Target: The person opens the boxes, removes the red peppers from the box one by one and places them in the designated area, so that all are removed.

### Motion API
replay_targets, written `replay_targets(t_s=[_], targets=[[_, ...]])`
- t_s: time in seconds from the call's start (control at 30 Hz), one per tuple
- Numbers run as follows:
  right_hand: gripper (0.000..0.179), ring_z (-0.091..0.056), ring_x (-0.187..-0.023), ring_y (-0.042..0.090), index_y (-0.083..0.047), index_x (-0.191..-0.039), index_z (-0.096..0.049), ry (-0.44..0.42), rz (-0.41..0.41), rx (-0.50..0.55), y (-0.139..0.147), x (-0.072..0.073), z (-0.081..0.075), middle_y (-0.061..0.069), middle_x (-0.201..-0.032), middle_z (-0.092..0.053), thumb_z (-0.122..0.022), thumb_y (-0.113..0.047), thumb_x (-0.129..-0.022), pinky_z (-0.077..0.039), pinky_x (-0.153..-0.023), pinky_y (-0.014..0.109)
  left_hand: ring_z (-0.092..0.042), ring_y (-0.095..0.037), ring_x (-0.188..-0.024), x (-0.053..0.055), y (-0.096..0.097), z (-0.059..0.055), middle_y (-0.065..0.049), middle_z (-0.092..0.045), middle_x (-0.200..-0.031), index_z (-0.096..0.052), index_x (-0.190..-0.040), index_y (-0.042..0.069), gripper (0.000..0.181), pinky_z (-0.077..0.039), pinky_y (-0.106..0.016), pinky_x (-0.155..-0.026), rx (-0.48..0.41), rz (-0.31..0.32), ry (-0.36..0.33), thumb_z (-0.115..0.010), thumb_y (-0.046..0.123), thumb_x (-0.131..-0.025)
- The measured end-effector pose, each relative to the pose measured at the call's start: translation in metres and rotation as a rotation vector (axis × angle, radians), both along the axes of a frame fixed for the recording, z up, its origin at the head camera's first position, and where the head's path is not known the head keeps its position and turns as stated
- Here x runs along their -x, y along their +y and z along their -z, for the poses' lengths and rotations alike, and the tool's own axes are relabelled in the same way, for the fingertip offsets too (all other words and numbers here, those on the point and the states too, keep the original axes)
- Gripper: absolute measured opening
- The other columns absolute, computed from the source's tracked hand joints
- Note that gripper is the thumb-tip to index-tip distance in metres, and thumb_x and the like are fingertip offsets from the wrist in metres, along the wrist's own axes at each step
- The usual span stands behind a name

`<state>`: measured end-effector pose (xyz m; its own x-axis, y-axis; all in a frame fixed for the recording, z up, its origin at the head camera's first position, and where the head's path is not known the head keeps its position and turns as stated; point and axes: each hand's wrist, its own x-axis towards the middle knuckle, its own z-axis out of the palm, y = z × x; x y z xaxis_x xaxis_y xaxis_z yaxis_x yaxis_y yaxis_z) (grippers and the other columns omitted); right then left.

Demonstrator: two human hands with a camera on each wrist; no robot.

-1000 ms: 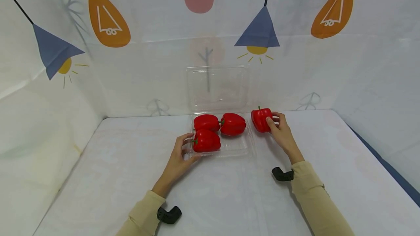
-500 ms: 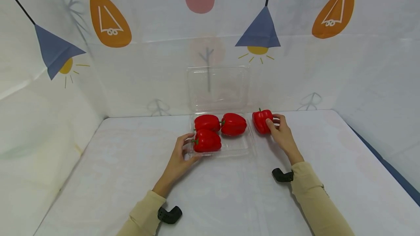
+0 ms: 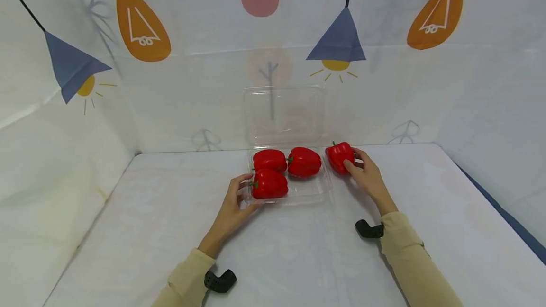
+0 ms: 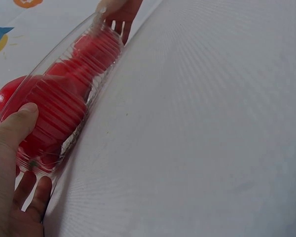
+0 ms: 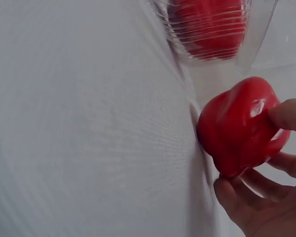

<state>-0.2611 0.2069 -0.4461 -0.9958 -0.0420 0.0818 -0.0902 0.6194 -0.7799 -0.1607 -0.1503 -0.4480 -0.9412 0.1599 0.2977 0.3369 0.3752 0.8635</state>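
Observation:
A clear plastic clamshell box (image 3: pixel 304 195) lies on the table, its lid (image 3: pixel 283 115) raised against the back wall. Inside sit a back-left red bell pepper (image 3: pixel 269 160), a back-right bell pepper (image 3: pixel 304 162) and a front-left bell pepper (image 3: pixel 270 184). My left hand (image 3: pixel 232 207) grips the box at its front left corner; in the left wrist view the thumb (image 4: pixel 22 123) lies along the front wall. My right hand (image 3: pixel 367 174) holds another red bell pepper (image 5: pixel 239 123) between thumb and fingers, just right of the box, stem up and tilted left.
A white cloth covers the table (image 3: pixel 149 212). Behind it hangs a white printed wall sheet (image 3: pixel 204 84), with more sheeting on both sides. Each wrist carries a black camera mount, such as the left mount (image 3: pixel 220 281).
The bell pepper in my right hand dips slightly toward the table, then tilts left toward the box. My left hand and the peppers in the box stay put.

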Motion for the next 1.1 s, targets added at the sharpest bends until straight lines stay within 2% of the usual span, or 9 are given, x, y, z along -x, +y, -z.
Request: replay_targets(t_s=[0.23, 0.53, 0.7, 0.87, 0.97, 1.1], targets=[[0.067, -0.044, -0.126, 0.044, -0.006, -0.148, -0.024, 0.038, 0.013, 0.042, 0.003, -0.003, 0.006, 0.026, -0.143, -0.038, -0.046, -0.042, -0.097, -0.041, -0.103, 0.056, -0.041, -0.032, -0.133, -0.002, 0.0, -0.001, -0.01, -0.038, -0.144, -0.032, -0.141, 0.007, 0.072, -0.043, -0.05, -0.103, 0.015, -0.002, -0.028, -0.073, 0.01, -0.081], [0.068, -0.046, -0.123, 0.038, -0.006, -0.144, -0.033, 0.092, 0.113, 0.094, 0.003, 0.0, 0.025, 0.021, -0.138, -0.044, -0.049, -0.049, -0.094, -0.04, -0.106, 0.052, -0.041, -0.034, -0.13, -0.001, -0.002, 0.001, -0.014, -0.039, -0.142, -0.032, -0.14, 0.005, 0.073, -0.044, -0.053, -0.101, 0.011, 0.006, -0.003, -0.074, 0.009, -0.08], [0.067, -0.046, -0.123, 0.037, -0.007, -0.143, -0.032, 0.1, 0.152, 0.115, 0.002, 0.0, 0.028, 0.021, -0.137, -0.043, -0.05, -0.048, -0.094, -0.041, -0.105, 0.051, -0.042, -0.034, -0.13, 0.001, -0.003, -0.001, -0.014, -0.038, -0.144, -0.031, -0.142, 0.006, 0.074, -0.047, -0.052, -0.098, 0.056, 0.029, 0.016, -0.073, 0.011, -0.081], [0.07, -0.045, -0.125, 0.037, -0.008, -0.144, -0.027, 0.072, 0.14, 0.121, -0.002, -0.002, 0.029, 0.02, -0.14, -0.041, -0.05, -0.05, -0.093, -0.04, -0.106, 0.051, -0.048, -0.034, -0.125, 0.002, -0.007, -0.002, -0.013, -0.04, -0.144, -0.032, -0.141, 0.006, 0.074, -0.05, -0.048, -0.094, 0.104, 0.021, 0.034, -0.074, 0.011, -0.08], [0.069, -0.045, -0.124, 0.037, -0.009, -0.144, -0.028, 0.084, 0.144, 0.123, -0.002, -0.002, 0.028, 0.02, -0.139, -0.042, -0.051, -0.05, -0.093, -0.041, -0.105, 0.051, -0.049, -0.034, -0.123, 0.003, -0.005, -0.003, -0.013, -0.042, -0.143, -0.034, -0.14, 0.005, 0.073, -0.05, -0.048, -0.094, 0.107, 0.012, 0.036, -0.074, 0.012, -0.08], [0.067, -0.047, -0.122, 0.037, -0.009, -0.142, -0.03, 0.101, 0.147, 0.13, 0.0, -0.001, 0.027, 0.019, -0.137, -0.043, -0.052, -0.049, -0.093, -0.042, -0.104, 0.051, -0.044, -0.032, -0.13, 0.003, 0.001, -0.001, -0.012, -0.041, -0.145, -0.033, -0.142, 0.006, 0.072, -0.048, -0.051, -0.096, 0.091, -0.006, 0.021, -0.073, 0.014, -0.082]])
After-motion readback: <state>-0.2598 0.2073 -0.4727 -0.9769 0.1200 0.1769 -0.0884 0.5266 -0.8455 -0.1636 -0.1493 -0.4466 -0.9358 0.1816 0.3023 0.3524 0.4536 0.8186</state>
